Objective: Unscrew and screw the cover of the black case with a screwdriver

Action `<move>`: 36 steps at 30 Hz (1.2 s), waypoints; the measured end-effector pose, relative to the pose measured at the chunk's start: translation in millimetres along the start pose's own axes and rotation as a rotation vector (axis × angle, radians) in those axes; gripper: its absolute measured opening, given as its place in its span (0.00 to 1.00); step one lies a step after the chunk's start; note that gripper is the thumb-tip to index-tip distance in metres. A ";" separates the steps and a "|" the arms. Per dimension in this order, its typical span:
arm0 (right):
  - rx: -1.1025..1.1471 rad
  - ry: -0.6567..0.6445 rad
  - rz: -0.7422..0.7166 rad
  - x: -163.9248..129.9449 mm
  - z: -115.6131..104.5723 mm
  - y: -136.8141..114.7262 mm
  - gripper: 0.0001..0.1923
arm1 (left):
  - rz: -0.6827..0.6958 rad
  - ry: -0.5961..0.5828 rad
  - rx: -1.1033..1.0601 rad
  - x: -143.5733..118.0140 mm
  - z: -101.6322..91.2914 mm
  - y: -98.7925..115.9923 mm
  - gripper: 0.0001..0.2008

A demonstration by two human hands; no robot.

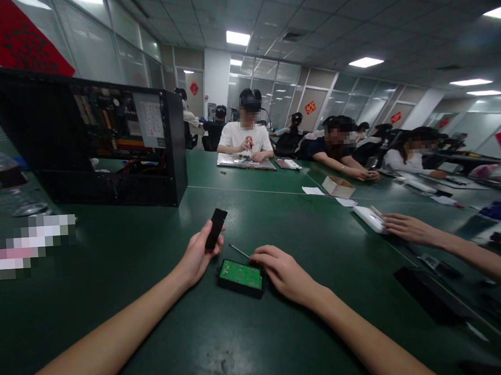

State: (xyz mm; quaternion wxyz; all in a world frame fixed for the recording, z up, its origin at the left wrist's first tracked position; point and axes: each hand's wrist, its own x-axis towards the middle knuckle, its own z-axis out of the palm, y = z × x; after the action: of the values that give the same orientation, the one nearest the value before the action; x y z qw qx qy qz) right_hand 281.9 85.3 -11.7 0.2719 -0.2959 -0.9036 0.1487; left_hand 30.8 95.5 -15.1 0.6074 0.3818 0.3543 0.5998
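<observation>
My left hand [198, 254] is closed around a flat black rectangular cover [216, 229], held tilted up above the green table. Just right of it, a green circuit board [240, 274] sits inside a shallow black plastic case [239, 288] on the table. My right hand [284, 269] is beside the right end of that case, palm down, with curled fingers. From its fingertips the thin metal shaft of a screwdriver [239, 250] points left and away, behind the case. The handle end is hidden by the fingers.
An opened black computer case [174, 150] stands at the back left, near a plastic bottle [8, 179]. Farther right are a small cardboard box [338, 186] and a white object [369, 218] under another person's hand [410, 228]. Several people sit around the tables.
</observation>
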 end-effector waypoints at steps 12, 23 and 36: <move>-0.106 0.077 -0.034 -7.4 5.8 -51.8 0.28 | 0.005 -0.076 0.090 -2.7 2.4 0.4 0.25; -0.750 0.267 0.979 -97.8 -160.6 120.9 0.26 | -0.078 -0.299 0.331 -9.6 6.8 1.7 0.29; -0.637 0.371 0.279 -59.5 -87.8 84.8 0.31 | -0.072 -0.308 0.393 7.4 20.8 -10.1 0.21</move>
State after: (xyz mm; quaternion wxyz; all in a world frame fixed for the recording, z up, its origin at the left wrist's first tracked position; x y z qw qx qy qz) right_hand 411.6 124.3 -1.1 0.3023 -0.5072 -0.7911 -0.1598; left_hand 54.1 102.2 -14.4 0.5893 0.5666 0.3806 0.4321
